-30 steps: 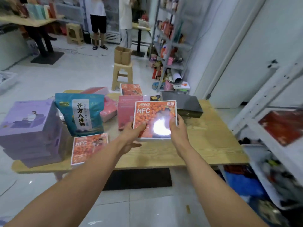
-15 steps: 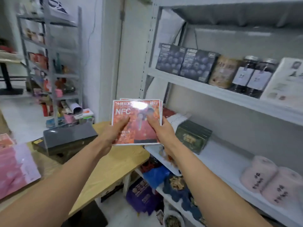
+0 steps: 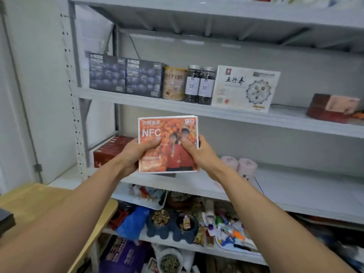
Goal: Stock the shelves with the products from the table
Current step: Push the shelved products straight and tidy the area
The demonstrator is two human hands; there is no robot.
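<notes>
Both hands grip the orange NFC box (image 3: 168,144) upright in front of the grey shelving (image 3: 197,112), the left hand (image 3: 136,152) and right hand (image 3: 199,152) each pinching a side edge, thumbs across its printed face, red boxes (image 3: 110,152) just beyond on the left.

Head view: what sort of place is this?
Probably a small shop or stockroom: grey metal shelves hold dark boxes and labelled jars, and the left hand and right hand hold an orange NFC box.
</notes>
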